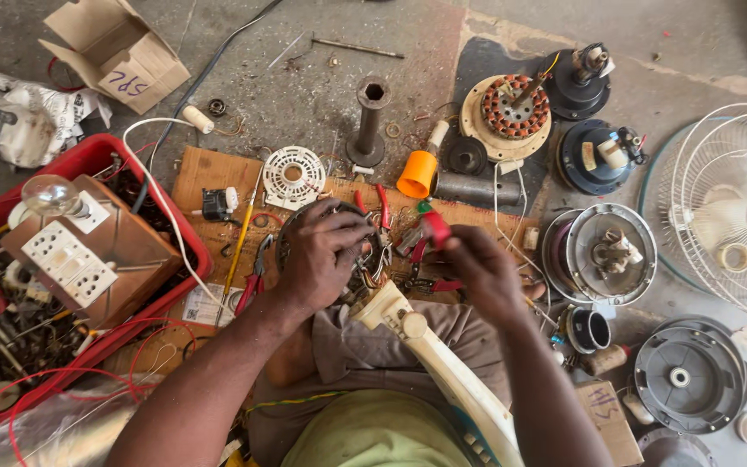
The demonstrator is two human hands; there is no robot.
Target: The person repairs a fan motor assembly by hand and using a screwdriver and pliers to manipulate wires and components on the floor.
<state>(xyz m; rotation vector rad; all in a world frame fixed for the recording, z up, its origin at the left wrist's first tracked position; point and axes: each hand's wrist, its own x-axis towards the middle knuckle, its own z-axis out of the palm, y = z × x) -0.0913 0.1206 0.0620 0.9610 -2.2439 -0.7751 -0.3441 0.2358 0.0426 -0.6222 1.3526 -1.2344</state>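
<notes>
Two hands work over a round wired motor core (372, 259): the left hand (322, 255) presses it with curled fingers, the right hand (477, 272) grips red-handled pliers (430, 229). An open brown cardboard box (118, 52) with a white label lies on the floor top-left; a white sticker (203, 304) lies on the wooden board (205, 173).

Left hand (326, 255) clamped over the fan motor (365, 259), right hand (477, 268) gripping red-handled pliers (430, 229) at its edge, cream fan stand (443, 363) across the lap, red crate (88, 160) left, wire fan guard (728, 207) right
</notes>
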